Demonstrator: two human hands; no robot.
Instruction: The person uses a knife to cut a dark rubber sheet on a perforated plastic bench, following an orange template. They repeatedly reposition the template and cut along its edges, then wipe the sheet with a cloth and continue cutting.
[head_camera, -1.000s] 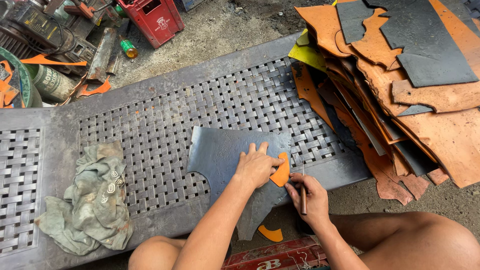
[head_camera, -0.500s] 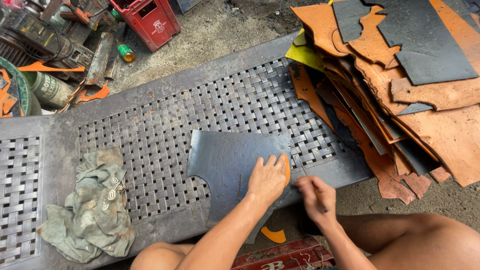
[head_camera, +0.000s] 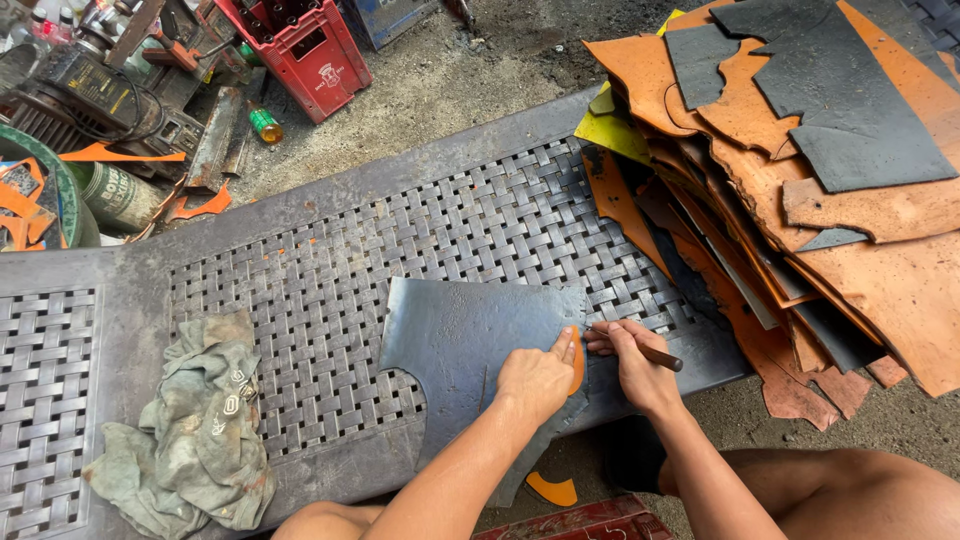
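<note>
The right hand (head_camera: 640, 370) is pinching a slim dark tool (head_camera: 655, 354) closed-fingered, apparently to trace around the small orange template (head_camera: 578, 366) that the left hand (head_camera: 535, 380) is pressing flat, fingers spread, onto the grey sheet (head_camera: 460, 340) lying on the woven bench (head_camera: 330, 270), beside stacked orange offcuts (head_camera: 850, 260).

Two bare forearms with no sleeves, left hand (head_camera: 535, 380) and right hand (head_camera: 632, 362) without gloves, rings or watch, bare knees, short fingernails

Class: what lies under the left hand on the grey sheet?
Under the left hand an orange piece shows at its edge, on the grey sheet. The rest of that piece is covered.
</note>
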